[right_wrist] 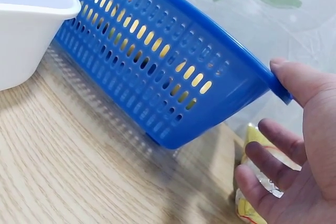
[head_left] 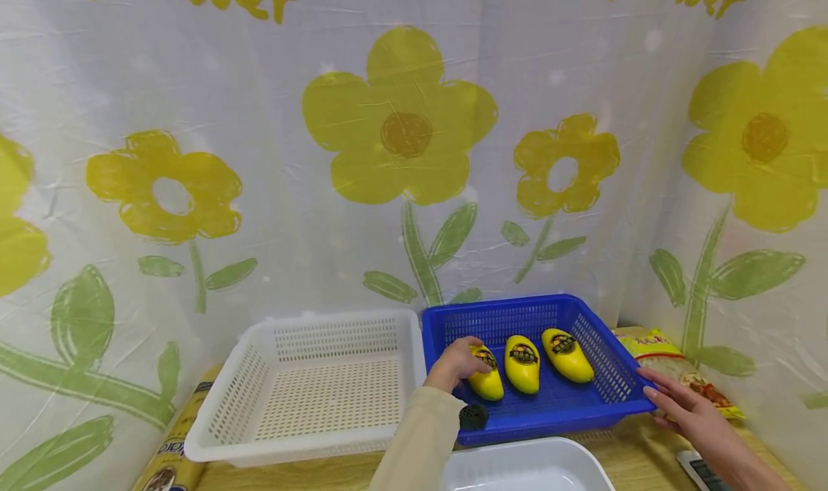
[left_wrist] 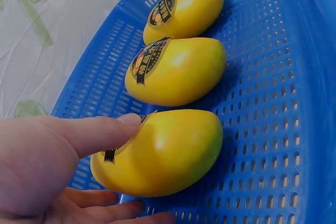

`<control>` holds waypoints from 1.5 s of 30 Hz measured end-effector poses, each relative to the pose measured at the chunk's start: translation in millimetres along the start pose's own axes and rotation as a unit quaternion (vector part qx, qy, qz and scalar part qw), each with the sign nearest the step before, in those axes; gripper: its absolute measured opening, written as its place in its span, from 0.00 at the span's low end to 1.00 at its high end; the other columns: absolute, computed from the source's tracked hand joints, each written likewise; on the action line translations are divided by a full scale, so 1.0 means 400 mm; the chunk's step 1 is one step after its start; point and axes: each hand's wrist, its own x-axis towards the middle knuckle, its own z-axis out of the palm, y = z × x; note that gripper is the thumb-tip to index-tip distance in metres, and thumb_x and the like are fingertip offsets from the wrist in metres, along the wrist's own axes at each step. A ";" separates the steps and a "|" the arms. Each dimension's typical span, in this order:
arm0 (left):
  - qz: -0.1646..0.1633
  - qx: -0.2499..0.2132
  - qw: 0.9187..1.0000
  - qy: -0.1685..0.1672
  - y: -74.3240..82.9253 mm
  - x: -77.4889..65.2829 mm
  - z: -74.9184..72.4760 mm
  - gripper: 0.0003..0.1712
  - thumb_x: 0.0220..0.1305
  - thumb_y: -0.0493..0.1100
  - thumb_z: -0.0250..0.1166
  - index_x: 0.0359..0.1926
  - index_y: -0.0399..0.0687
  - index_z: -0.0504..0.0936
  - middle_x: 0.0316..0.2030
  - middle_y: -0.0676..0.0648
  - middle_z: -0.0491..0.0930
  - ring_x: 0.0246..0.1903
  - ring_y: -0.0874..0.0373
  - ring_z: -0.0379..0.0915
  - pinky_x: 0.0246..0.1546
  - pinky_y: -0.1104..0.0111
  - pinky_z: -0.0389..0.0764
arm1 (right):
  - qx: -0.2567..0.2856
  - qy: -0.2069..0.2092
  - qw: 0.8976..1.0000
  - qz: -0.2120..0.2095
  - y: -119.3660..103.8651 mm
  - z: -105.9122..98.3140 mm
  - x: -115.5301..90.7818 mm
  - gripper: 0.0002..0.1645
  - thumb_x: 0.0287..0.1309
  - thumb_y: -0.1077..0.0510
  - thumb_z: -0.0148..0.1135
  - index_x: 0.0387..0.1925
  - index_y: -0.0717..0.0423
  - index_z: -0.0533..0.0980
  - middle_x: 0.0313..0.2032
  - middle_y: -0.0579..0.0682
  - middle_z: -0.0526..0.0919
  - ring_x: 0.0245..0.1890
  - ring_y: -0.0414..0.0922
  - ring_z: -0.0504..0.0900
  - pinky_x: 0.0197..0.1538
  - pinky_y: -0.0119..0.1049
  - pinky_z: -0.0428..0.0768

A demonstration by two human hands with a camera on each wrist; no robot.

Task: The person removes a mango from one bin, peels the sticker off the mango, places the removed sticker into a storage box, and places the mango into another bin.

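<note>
Three yellow mangoes with dark labels lie in a row in a blue plastic basket [head_left: 537, 423]. My left hand [head_left: 458, 365] holds the leftmost mango [left_wrist: 173, 150]. Its thumb lies across the label, the other fingers along the opposite side. Beside that fruit are the middle mango [head_left: 522, 372] and the right mango [head_left: 569, 361], both untouched. At the basket's near right corner, my right hand [head_left: 695, 408] pinches the rim. In the right wrist view the thumb [right_wrist: 302, 80] rests on the rim, and several fingers hang below, apart from it.
Left of the blue basket stands a white slotted basket [head_left: 304, 448]. A white tub [head_left: 537, 462] is in front, near a small dark object [head_left: 474, 417] at the blue rim. Packets [head_left: 653, 343] lie to the right, a golden bag [head_left: 171, 455] at far left. A flower-printed curtain [head_left: 278, 117] closes the back.
</note>
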 end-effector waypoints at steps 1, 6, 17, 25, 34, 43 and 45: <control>0.000 0.005 1.000 -0.002 0.001 0.000 0.000 0.30 0.56 0.33 0.72 0.60 0.46 0.76 0.54 0.39 0.76 0.47 0.43 0.76 0.44 0.46 0.80 | -0.001 0.000 1.000 -0.002 0.000 -0.001 0.000 0.42 0.69 0.37 0.50 0.76 0.50 0.54 0.72 0.66 0.53 0.45 0.22 0.74 0.52 0.37 0.80; -0.010 0.009 1.000 -0.009 0.003 0.008 0.001 0.31 0.55 0.30 0.71 0.61 0.46 0.76 0.56 0.38 0.75 0.47 0.42 0.76 0.40 0.47 0.81 | 0.000 -0.003 1.000 -0.004 -0.001 -0.003 0.002 0.41 0.70 0.38 0.50 0.75 0.51 0.54 0.72 0.65 0.53 0.46 0.21 0.73 0.52 0.36 0.79; -0.020 -0.018 1.000 -0.007 0.005 0.011 0.003 0.32 0.53 0.28 0.71 0.60 0.45 0.76 0.54 0.36 0.75 0.44 0.43 0.77 0.34 0.50 0.83 | 0.007 0.003 1.000 -0.005 -0.003 -0.003 0.002 0.40 0.70 0.39 0.51 0.75 0.51 0.56 0.69 0.59 0.60 0.46 0.23 0.74 0.52 0.37 0.79; -0.011 -0.034 0.999 0.006 0.008 -0.002 0.004 0.33 0.54 0.27 0.70 0.61 0.46 0.76 0.52 0.37 0.76 0.43 0.44 0.78 0.38 0.51 0.83 | 0.001 0.001 1.000 -0.007 0.000 -0.003 0.000 0.38 0.72 0.41 0.49 0.75 0.52 0.56 0.70 0.64 0.57 0.46 0.23 0.74 0.51 0.37 0.80; -0.004 -0.019 1.000 0.007 0.001 0.002 0.001 0.33 0.52 0.29 0.73 0.60 0.45 0.76 0.53 0.37 0.75 0.40 0.45 0.78 0.37 0.51 0.83 | -0.003 -0.010 1.000 0.009 -0.006 -0.006 0.002 0.40 0.70 0.38 0.48 0.76 0.49 0.54 0.72 0.68 0.52 0.48 0.27 0.74 0.53 0.39 0.79; 0.024 -0.098 0.995 -0.022 0.016 -0.028 -0.012 0.32 0.55 0.27 0.70 0.62 0.43 0.74 0.51 0.36 0.75 0.40 0.45 0.79 0.39 0.49 0.83 | -0.002 -0.014 1.000 0.009 -0.009 -0.009 0.005 0.41 0.69 0.37 0.49 0.76 0.49 0.53 0.72 0.68 0.52 0.48 0.28 0.75 0.53 0.38 0.79; 0.030 -0.110 0.993 -0.027 0.018 -0.027 -0.012 0.32 0.55 0.28 0.70 0.62 0.44 0.74 0.52 0.37 0.75 0.39 0.47 0.79 0.37 0.51 0.84 | -0.001 -0.015 1.000 0.005 -0.006 -0.011 0.005 0.41 0.70 0.37 0.49 0.76 0.48 0.54 0.72 0.68 0.51 0.47 0.26 0.74 0.53 0.38 0.79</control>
